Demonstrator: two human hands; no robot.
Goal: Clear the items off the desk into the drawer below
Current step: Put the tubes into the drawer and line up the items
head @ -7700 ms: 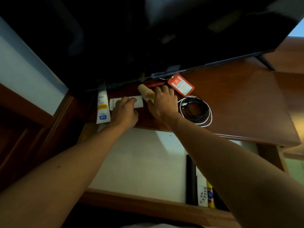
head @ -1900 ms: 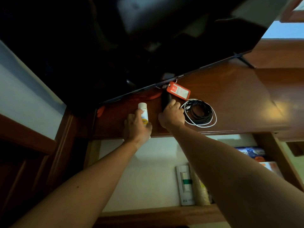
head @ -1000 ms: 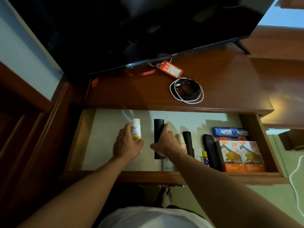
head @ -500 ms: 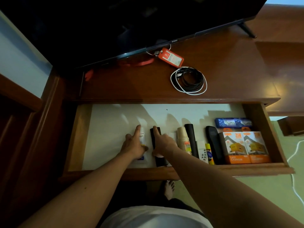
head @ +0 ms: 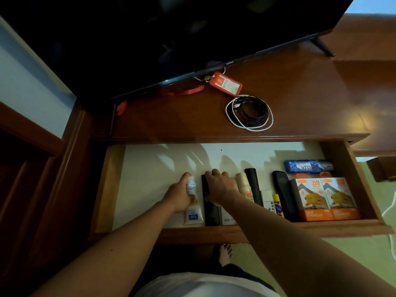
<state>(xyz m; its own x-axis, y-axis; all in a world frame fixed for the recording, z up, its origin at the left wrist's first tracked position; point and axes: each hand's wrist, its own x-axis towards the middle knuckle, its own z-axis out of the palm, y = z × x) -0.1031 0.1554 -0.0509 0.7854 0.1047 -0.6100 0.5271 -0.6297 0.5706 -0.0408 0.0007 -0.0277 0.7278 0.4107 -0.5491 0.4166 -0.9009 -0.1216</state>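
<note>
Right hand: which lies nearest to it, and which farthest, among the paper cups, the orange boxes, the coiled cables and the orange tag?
From the right hand:
1. Paper cups, in the drawer, just to its right.
2. Coiled cables, up on the desk, and orange boxes, at the drawer's right end: too close to call.
3. Orange tag, on the desk under the screen's edge.

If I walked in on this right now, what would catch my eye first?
Probably the two hands in the open drawer: the left hand rests on a white tube and the right hand on a black bar beside it. On the desk above, a bright orange tag and a coil of black and white cables lie under the dark screen.
</note>
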